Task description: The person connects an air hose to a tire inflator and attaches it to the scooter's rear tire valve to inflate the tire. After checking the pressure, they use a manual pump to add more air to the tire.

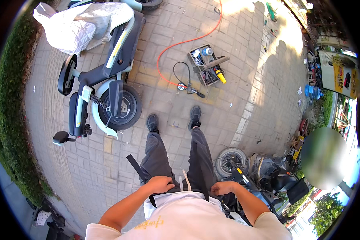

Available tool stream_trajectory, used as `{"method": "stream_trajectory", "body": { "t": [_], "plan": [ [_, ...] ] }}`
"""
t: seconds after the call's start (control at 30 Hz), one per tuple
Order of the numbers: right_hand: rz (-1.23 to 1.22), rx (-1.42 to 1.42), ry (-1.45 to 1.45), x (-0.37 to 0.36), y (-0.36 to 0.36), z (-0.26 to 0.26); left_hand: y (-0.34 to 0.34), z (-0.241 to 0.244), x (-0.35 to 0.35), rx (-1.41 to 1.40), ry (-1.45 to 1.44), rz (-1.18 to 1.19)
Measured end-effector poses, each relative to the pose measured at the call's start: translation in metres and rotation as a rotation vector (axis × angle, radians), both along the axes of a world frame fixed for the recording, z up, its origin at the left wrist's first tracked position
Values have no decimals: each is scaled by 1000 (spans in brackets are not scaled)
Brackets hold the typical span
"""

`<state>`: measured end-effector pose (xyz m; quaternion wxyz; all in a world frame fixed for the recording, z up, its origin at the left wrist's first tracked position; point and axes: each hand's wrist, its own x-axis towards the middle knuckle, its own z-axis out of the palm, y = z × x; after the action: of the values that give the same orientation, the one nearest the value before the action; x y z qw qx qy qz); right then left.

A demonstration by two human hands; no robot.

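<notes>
My left hand (161, 184) rests at the waist of my dark trousers, fingers curled, near a hanging black strap (135, 165). At the other hip is my right hand (223, 188), also curled against the trousers; what either holds cannot be made out. Ahead on the paving stands a wooden tool box (197, 78) with a hammer (211, 64) across it, a yellow-handled tool (220, 76) and a bottle (207, 51). An orange air hose (168, 48) runs to a tyre inflator with a gauge (181, 86) lying on the bricks.
An electric scooter (117, 57) lies at the left, its wheel (123, 106) near my foot, a quilted white cover (78, 30) over it. A loose wheel (231, 162) and another scooter (267, 174) are at the right. A hedge (13, 105) borders the left.
</notes>
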<state>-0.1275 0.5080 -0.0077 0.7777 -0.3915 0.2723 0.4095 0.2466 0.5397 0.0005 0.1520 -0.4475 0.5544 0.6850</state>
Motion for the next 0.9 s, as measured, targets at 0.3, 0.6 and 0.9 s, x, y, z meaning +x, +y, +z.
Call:
{"method": "stream_trajectory", "body": {
  "t": [0.3, 0.6, 0.9],
  "plan": [
    [565, 305, -24, -70, -116, -41, 69, -12, -142, 425, 324, 400],
    [-236, -727, 147, 32, -262, -302, 46, -206, -92, -45, -42, 1146],
    [279, -1475, 146, 58, -311, -608, -19, -364, -5, -530, -90, 500]
  ]
}}
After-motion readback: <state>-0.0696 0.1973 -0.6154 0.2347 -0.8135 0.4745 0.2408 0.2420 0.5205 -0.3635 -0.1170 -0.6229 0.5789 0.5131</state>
